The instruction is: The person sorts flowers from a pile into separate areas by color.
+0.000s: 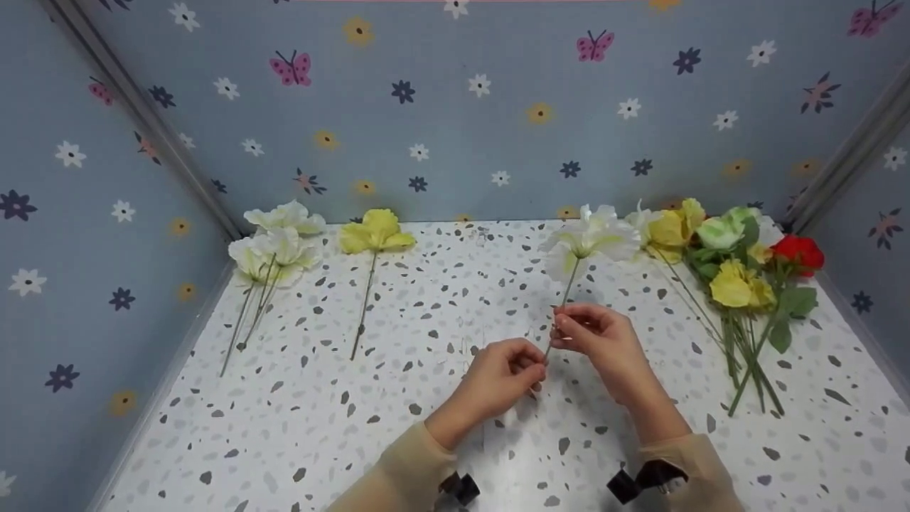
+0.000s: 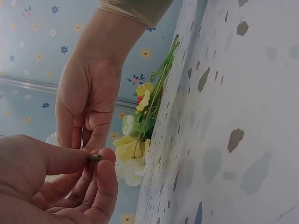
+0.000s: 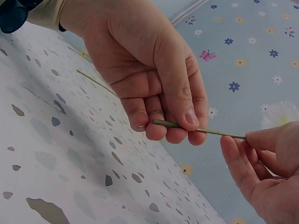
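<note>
Both hands hold one artificial white flower (image 1: 591,235) by its thin green stem (image 3: 210,132), with the bloom pointing away toward the back wall. My left hand (image 1: 501,377) pinches the stem close to its cut end, between thumb and fingertips. Higher up, the thumb and fingers of my right hand (image 1: 601,338) pinch the same stem. In the left wrist view the stem tip (image 2: 94,157) shows between the left thumb and forefinger. Across the right wrist view, my left hand (image 3: 154,70) comes in from upper left and my right hand (image 3: 275,168) from lower right.
Several white flowers (image 1: 277,245) lie at the back left, beside a single yellow flower (image 1: 377,231). A bunch with yellow blooms (image 1: 739,284), a pale green one (image 1: 725,227) and a red one (image 1: 800,252) lies at right. Patterned walls (image 1: 455,142) enclose the speckled table (image 1: 270,427).
</note>
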Tool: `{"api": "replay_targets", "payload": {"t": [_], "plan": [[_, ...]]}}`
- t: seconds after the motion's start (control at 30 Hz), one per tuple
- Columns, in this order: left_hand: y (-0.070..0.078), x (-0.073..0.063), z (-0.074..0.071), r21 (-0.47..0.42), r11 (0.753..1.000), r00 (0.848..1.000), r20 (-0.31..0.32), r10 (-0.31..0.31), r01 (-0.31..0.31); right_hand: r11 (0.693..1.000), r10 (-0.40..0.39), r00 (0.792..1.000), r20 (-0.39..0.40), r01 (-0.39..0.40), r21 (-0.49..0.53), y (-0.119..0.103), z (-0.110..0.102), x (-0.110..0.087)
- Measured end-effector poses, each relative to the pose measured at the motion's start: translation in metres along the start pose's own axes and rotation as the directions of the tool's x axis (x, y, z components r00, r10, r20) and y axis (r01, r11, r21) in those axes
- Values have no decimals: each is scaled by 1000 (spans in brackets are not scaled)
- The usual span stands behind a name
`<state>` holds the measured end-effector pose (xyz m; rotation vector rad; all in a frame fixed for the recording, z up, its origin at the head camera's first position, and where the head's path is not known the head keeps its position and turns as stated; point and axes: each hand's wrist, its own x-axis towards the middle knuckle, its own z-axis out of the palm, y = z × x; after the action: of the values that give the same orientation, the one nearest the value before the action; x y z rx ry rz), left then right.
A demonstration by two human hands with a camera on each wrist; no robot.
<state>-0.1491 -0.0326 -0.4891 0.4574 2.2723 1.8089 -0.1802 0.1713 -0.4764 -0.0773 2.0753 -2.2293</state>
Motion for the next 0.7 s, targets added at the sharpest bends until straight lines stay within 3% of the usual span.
{"api": "replay_targets", "payload": {"t": [0.23,0.43,0.57,0.7], "plan": [[2,0,-4,26,1000,1000,-11,-9,10,1000,17,1000,-5,-17,3,-2,-3,0],[5,2,-16,126,992,998,-43,34,-29,998,20,999,25,-18,-67,-7,-16,0],[9,4,-37,184,983,995,-93,44,-26,989,29,998,54,-21,-149,-14,-35,1],[14,3,-71,224,975,984,-175,40,0,961,59,997,44,-45,-273,-23,-68,-1]]}}
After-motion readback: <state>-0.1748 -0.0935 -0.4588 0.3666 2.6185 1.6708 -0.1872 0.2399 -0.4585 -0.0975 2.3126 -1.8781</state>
